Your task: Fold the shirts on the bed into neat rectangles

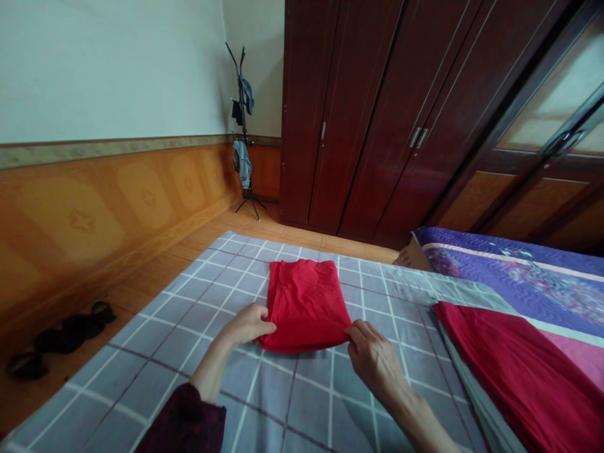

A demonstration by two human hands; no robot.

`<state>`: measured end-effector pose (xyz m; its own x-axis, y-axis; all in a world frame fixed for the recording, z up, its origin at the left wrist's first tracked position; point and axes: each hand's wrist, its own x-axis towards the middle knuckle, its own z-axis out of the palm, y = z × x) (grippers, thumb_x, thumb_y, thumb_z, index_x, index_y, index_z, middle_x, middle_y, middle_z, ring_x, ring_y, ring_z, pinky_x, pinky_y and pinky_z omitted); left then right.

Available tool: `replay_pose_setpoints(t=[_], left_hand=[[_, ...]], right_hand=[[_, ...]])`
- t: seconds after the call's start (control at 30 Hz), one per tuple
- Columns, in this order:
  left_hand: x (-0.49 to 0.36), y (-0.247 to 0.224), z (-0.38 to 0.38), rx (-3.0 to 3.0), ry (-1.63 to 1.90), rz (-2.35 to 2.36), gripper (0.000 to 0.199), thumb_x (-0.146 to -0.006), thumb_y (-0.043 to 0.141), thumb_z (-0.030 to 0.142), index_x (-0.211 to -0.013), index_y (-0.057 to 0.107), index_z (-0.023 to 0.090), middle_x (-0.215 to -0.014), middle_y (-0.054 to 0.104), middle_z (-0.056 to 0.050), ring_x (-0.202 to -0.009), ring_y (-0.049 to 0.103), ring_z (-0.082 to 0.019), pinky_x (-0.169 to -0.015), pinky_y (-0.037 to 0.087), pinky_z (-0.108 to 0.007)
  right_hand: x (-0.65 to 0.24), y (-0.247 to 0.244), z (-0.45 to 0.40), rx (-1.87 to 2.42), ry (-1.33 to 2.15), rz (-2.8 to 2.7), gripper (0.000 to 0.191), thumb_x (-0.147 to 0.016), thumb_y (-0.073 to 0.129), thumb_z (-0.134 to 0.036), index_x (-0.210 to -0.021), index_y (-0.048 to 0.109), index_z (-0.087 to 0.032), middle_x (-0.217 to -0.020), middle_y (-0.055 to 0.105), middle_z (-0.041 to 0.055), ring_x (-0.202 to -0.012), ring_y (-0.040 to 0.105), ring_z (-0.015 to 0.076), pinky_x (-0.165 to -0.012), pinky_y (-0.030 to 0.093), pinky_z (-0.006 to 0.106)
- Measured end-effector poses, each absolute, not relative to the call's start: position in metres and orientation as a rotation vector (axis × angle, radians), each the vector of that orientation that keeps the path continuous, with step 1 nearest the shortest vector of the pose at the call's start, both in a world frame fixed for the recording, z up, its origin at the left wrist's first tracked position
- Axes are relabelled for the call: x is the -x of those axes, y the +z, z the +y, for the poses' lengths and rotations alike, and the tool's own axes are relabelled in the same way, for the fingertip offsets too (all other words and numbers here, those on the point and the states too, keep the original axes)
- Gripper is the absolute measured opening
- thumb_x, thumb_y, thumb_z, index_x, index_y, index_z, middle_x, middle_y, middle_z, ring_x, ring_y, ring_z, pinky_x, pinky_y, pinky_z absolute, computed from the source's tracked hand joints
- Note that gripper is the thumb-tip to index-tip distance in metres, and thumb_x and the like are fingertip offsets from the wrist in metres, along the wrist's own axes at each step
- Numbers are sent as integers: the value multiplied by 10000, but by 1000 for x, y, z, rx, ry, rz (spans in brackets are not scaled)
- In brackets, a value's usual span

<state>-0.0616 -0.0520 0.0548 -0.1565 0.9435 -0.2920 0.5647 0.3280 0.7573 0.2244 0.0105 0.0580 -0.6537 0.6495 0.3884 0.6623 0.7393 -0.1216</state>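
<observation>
A red cloth (pixel 306 305), folded into a rough square with several layers, lies on the grey checked sheet (pixel 226 377). At its near left corner, my left hand (pixel 248 324) grips the edge, thumb on top and fingers tucked partly out of sight beneath. My right hand (pixel 370 352) pinches the near right corner between thumb and fingers. The near edge between both hands looks slightly raised from the sheet. What kind of garment or cloth it is cannot be made out.
Another red cloth (pixel 523 371) lies on the right, over a grey fabric. Beyond it is a purple patterned bedspread (pixel 472 248). A dark red wardrobe (pixel 368 113) stands behind, with a coat rack (pixel 243 119) in the corner. Dark shoes (pixel 70 333) sit on the floor at left.
</observation>
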Motion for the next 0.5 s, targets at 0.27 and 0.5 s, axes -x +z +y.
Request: replay_pose_setpoints(t=[0.27,0.5], left_hand=[[-21,62,-112,-1449,536,1773,228,-762,538,339,-591,590,197,-503,595,3,-503,568,-149,-470,321,-209],[11,51,-26,-1390,858,2161,196,-846,504,305,-765,639,188,-693,654,-22,-594,606,-150,-588,378,-227]], right_hand=[[-340,54,-14,952,8,-2651,413,-701,387,-16,-933,636,-252,-942,654,57,-821,639,169,-675,521,254],[-256,67,-50,673,240,-2735,264,-718,474,-69,-876,593,-244,-982,649,46,-866,604,191,-742,516,286]])
